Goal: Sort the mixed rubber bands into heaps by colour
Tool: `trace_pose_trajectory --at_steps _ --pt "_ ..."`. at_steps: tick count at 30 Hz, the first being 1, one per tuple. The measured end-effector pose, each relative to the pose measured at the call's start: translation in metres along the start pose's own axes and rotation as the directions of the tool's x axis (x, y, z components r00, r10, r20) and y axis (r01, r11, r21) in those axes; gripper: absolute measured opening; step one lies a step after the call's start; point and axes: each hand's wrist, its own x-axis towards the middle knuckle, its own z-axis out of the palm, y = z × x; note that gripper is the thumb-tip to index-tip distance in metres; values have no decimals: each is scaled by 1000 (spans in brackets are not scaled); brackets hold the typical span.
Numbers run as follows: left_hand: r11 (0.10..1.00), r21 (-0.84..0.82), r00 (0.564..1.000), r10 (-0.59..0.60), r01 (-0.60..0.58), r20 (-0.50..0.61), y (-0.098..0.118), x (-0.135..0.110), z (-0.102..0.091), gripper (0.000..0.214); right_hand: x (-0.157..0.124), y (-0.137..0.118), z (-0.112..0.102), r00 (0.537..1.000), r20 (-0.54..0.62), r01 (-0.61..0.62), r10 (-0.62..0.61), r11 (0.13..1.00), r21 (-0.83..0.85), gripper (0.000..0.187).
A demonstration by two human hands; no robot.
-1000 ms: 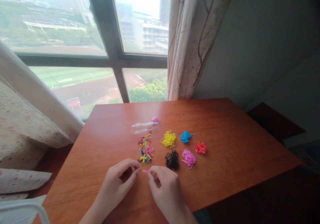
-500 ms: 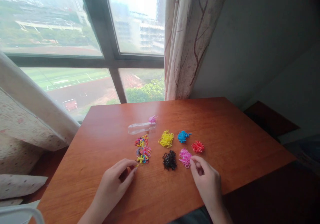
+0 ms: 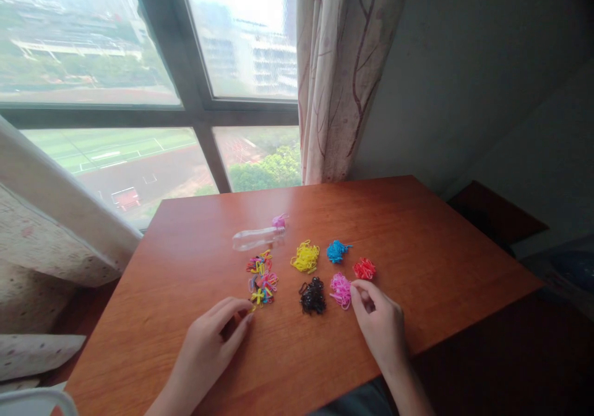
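Observation:
My right hand [image 3: 379, 324] rests on the wooden table [image 3: 440, 249] with fingertips pinched together at the right edge of a pink pile of small rubber bands [image 3: 338, 288]. What the pinch holds is hidden. My left hand [image 3: 214, 337] lies curled, thumb and forefinger closed just below a mixed-colour pile of bands [image 3: 260, 277]. Beyond the hands sit sorted piles: black [image 3: 312, 296], yellow [image 3: 305, 256], blue [image 3: 336, 251] and red [image 3: 364, 268].
A clear plastic bottle [image 3: 253, 238] with a pink cap lies on its side behind the mixed pile. A window and a patterned curtain [image 3: 338, 75] stand beyond the table's far edge. A dark low surface [image 3: 496, 218] sits to the right.
My right hand, which pinched a pink band near my left hand, has moved right to the pink pile and stays there. My left hand has barely moved.

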Motion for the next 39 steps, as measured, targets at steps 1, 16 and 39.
trace_pose_trajectory --at_steps 1,16,39 --pt "1000 -2 1000 0 0 2 0 0 0 11 1 2 -1 1000 -5 -7 7 1000 -5 34" --pt "1000 -4 1000 13 -13 7 0 0 1 11 -2 13 -2 996 7 -90 91 991 -96 38" --pt "999 -48 998 26 -24 53 32 50 10 16 -52 -87 49 899 260 284 -352 921 265 21"
